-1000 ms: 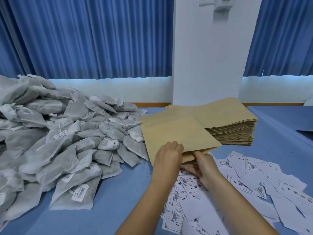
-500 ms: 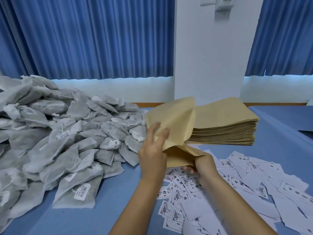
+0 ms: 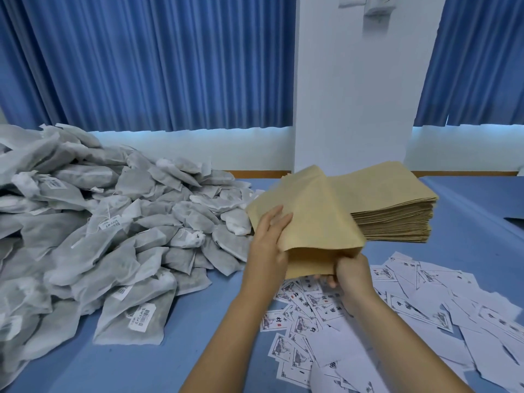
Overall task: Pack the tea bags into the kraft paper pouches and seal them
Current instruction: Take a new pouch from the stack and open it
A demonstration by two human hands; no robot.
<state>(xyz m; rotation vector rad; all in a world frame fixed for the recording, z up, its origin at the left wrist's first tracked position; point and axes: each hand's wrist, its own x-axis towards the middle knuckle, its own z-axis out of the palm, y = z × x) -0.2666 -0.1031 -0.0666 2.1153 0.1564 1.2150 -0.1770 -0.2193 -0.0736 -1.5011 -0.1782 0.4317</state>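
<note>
A kraft paper pouch (image 3: 317, 222) is held up over the table's middle, its mouth spread towards me. My left hand (image 3: 269, 242) grips its left edge with fingers on the upper face. My right hand (image 3: 348, 272) pinches the lower right lip of the mouth. Behind it a thick stack of flat kraft pouches (image 3: 394, 205) rests on the blue table (image 3: 136, 364). A big heap of grey tea bags (image 3: 113, 234), some with white barcode tags, fills the left side.
Several white printed labels (image 3: 397, 316) lie scattered at the right front, under my right forearm. A white pillar (image 3: 357, 95) and blue curtains stand behind the table. A dark gap in the table shows at the far right edge.
The pouch was lifted off the stack and bent upward. Its mouth has been pulled apart, my left hand shifting up onto its left edge while the right hand keeps the lower lip.
</note>
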